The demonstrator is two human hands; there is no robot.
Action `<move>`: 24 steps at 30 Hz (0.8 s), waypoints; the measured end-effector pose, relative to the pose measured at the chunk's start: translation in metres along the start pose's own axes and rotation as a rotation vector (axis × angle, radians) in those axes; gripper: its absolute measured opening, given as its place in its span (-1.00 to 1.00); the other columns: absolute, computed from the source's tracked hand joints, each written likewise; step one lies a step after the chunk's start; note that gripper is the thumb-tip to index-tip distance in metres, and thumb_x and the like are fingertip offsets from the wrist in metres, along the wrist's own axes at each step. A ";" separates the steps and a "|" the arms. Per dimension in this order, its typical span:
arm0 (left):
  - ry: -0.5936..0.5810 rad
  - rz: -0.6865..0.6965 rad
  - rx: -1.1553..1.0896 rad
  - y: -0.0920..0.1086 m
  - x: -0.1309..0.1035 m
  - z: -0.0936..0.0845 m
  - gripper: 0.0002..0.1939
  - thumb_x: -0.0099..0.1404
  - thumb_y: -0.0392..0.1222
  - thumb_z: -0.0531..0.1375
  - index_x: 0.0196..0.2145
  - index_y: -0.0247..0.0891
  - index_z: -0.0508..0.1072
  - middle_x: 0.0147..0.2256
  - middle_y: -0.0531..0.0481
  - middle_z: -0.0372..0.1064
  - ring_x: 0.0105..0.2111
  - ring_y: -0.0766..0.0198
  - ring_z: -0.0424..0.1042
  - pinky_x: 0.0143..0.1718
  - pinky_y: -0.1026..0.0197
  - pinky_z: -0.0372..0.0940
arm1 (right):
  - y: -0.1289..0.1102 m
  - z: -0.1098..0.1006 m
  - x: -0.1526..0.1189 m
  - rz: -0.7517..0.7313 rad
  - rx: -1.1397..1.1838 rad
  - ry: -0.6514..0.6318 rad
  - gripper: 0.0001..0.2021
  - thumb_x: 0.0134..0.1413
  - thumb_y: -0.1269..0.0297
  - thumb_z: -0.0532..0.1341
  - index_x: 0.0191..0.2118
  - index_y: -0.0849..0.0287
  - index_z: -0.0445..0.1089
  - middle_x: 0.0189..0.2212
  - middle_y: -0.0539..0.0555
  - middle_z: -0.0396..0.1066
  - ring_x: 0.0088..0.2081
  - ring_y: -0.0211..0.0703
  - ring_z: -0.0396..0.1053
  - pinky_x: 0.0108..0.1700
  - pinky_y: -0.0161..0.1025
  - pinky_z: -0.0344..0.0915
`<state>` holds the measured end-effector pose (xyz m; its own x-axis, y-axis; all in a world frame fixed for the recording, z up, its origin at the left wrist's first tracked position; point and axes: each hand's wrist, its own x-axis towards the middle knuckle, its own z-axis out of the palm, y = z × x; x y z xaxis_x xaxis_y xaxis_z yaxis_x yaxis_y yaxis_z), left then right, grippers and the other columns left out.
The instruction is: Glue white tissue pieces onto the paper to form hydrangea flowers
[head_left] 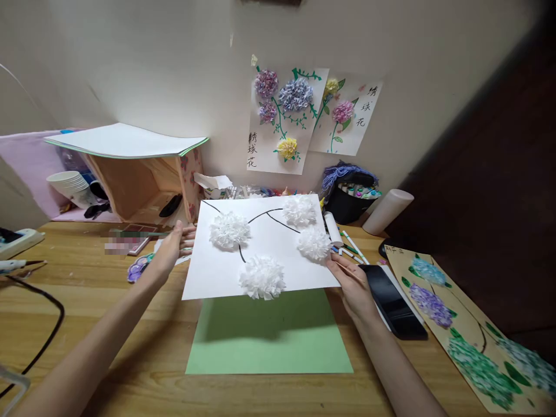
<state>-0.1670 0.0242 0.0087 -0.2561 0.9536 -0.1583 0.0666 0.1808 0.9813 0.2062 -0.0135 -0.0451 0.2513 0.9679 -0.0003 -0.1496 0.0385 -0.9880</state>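
Note:
A white sheet (278, 249) with fluffy white paper flowers and thin black stems is raised above the desk, tilted toward me. My left hand (174, 250) holds its left edge, the fingers partly behind the paper. At the lower right edge my right hand (351, 282) grips the sheet, with a thin brown stick (348, 271) also between its fingers. Under the raised sheet a light green sheet (273, 341) lies flat on the wooden desk, its far part hidden and shaded.
A black phone (395, 304) and a tan flower picture (473, 324) lie at right. Behind stand a white roll (388, 212) and a black pen holder (347, 202). A box (143, 185) and paper cups (72, 186) are back left; a black cable (58, 313) lies at left.

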 end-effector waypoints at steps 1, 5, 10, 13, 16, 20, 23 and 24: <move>-0.067 -0.023 -0.001 -0.007 -0.006 -0.001 -0.37 0.20 0.28 -0.09 -0.17 -0.35 0.40 -0.33 -0.18 0.48 -0.34 0.13 0.47 -0.42 0.19 0.36 | 0.000 0.002 -0.002 0.011 -0.014 -0.018 -0.59 -0.22 0.10 0.36 -0.20 0.19 0.44 -0.30 0.10 0.52 -0.23 -0.07 0.46 -0.11 -0.17 0.36; -0.084 -0.043 0.025 -0.034 -0.020 -0.009 -0.43 0.09 0.27 0.09 -0.22 -0.30 0.44 -0.33 -0.12 0.50 -0.31 0.11 0.45 -0.40 0.21 0.35 | -0.003 0.005 -0.008 0.042 -0.196 -0.190 -0.57 -0.15 0.06 0.31 -0.15 0.21 0.42 -0.27 0.14 0.51 -0.22 -0.03 0.45 -0.18 -0.18 0.38; -0.090 -0.060 0.112 -0.050 -0.026 -0.016 -0.50 0.03 0.21 0.18 -0.28 -0.31 0.44 -0.37 -0.09 0.49 -0.41 0.15 0.44 -0.45 0.22 0.32 | -0.012 -0.003 -0.005 -0.114 -0.589 -0.386 -0.66 0.00 0.06 0.20 -0.19 0.19 0.44 -0.23 0.13 0.48 -0.22 -0.06 0.45 -0.17 -0.21 0.37; -0.106 -0.099 0.166 -0.056 -0.028 -0.015 -0.51 0.04 0.20 0.17 -0.27 -0.30 0.40 -0.45 -0.05 0.47 -0.51 0.19 0.40 -0.54 0.24 0.27 | -0.010 -0.010 0.004 -0.178 -0.709 -0.408 -0.67 0.13 0.06 0.05 -0.18 0.15 0.42 -0.21 0.12 0.47 -0.39 -0.16 0.47 -0.29 -0.22 0.39; -0.102 -0.090 0.162 -0.060 -0.027 -0.013 -0.53 0.01 0.20 0.17 -0.31 -0.27 0.38 -0.51 0.01 0.44 -0.53 0.21 0.37 -0.55 0.26 0.25 | -0.006 -0.011 0.015 -0.370 -0.893 -0.452 -0.72 0.18 0.15 0.01 -0.22 0.13 0.42 -0.25 0.11 0.48 -0.29 -0.12 0.45 -0.20 -0.19 0.35; -0.065 -0.033 0.231 -0.065 -0.024 -0.011 -0.51 -0.06 0.26 0.16 -0.41 -0.24 0.36 -0.55 0.05 0.41 -0.54 0.21 0.34 -0.55 0.27 0.22 | -0.005 0.000 0.032 -0.611 -1.164 -0.684 -0.79 0.13 0.39 0.03 -0.24 0.16 0.41 -0.29 0.15 0.45 -0.22 -0.09 0.37 -0.17 -0.16 0.29; -0.053 0.038 0.309 -0.069 -0.024 -0.011 -0.51 -0.06 0.30 0.12 -0.47 -0.23 0.34 -0.57 0.05 0.38 -0.54 0.19 0.33 -0.56 0.25 0.21 | -0.011 0.012 0.046 -0.486 -1.207 -0.698 -0.78 -0.03 0.56 0.11 -0.34 0.13 0.42 -0.26 0.09 0.45 -0.18 -0.12 0.33 -0.13 -0.21 0.25; -0.055 0.056 0.333 -0.070 -0.023 -0.012 -0.52 -0.04 0.29 0.11 -0.48 -0.23 0.33 -0.58 0.05 0.37 -0.54 0.18 0.33 -0.55 0.25 0.21 | -0.015 0.015 0.052 -0.452 -1.197 -0.646 -0.79 -0.06 0.57 0.14 -0.37 0.12 0.42 -0.28 0.06 0.45 -0.19 -0.14 0.33 -0.13 -0.24 0.24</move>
<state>-0.1769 -0.0135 -0.0547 -0.1914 0.9742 -0.1197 0.3929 0.1879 0.9002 0.2070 0.0398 -0.0284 -0.4602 0.8831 0.0914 0.7873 0.4535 -0.4177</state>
